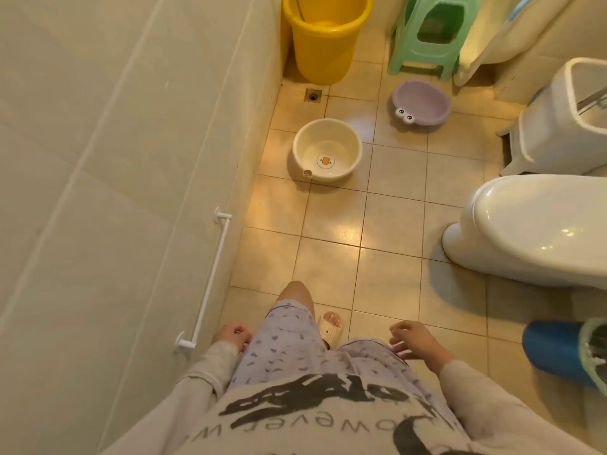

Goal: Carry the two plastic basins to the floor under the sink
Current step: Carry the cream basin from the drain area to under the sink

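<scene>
Bathroom with beige floor tiles (pixel 394 267) and a pale tiled wall (pixel 98 159) down the left, all under warm yellowish light. Person is standing at the near end, looking down, one knee forward like they're mid-step.

Left hand (pixel 231 334) hangs by the hip, fingers loosely curled, holding nothing. Right hand (pixel 415 339) is out a bit from the body, fingers spread and relaxed, also empty. So neither basin has been picked up.

Going outward: the cream basin (pixel 327 150) with the little duck print sits upright on the floor close to the left wall, a few tiles ahead. The purple basin (pixel 421 105) with googly eyes on its rim is farther and to the right, well apart from the cream one, just in front of the green stool (pixel 433 37). A yellow bucket (pixel 326 34) stands in the far corner, with the floor drain (pixel 313 95) just in front of it. Toilet (pixel 532 224) is on the right. No sink in view, so its location can't be told.

Both look empty and light, so probably the tidy way is to walk up, squat rather than bend, and grab each by the rim, one per hand. The cream one comes first on the path. Stacking them would free a hand, though whether they nest can't be judged. Tiles look glossy, maybe damp, so slow steps in those slippers (pixel 331 325).
</scene>
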Demonstrator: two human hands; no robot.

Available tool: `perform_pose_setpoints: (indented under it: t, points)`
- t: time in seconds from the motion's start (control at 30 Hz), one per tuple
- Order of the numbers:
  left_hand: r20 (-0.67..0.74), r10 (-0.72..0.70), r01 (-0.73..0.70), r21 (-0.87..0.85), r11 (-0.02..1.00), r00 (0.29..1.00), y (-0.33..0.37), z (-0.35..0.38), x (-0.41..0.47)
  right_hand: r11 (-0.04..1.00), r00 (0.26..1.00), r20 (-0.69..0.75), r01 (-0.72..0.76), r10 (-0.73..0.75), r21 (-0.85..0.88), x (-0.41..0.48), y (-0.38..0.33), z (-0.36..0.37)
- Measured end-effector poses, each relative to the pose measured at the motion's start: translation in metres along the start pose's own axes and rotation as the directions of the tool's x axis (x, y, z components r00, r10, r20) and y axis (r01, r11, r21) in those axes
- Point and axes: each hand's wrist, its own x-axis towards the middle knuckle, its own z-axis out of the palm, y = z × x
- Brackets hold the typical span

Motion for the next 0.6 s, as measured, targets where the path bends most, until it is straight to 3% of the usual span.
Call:
perform_pose_setpoints:
  t: [0.27, 0.43, 0.6]
  points:
    - [-0.065, -0.135, 0.130, -0.068, 0.989, 0.989, -0.013, -0.017, 0.019, 0.981, 0.983, -0.026, 0.185, -0.184, 0.057, 0.032, -0.092, -0.020]
    - [-0.031, -0.176, 0.175, -0.031, 0.984, 0.984, 0.025, -0.041, 0.053, 0.989, 0.989, -0.041, 0.141, -0.139, 0.051, 0.063, -0.128, -0.023]
    - [-0.015, -0.100, 0.100, -0.005, 0.995, 0.995, 0.117, -0.078, 0.093, 0.998, 0.997, -0.073, 0.026, -0.022, 0.057, 0.087, -0.160, -0.028]
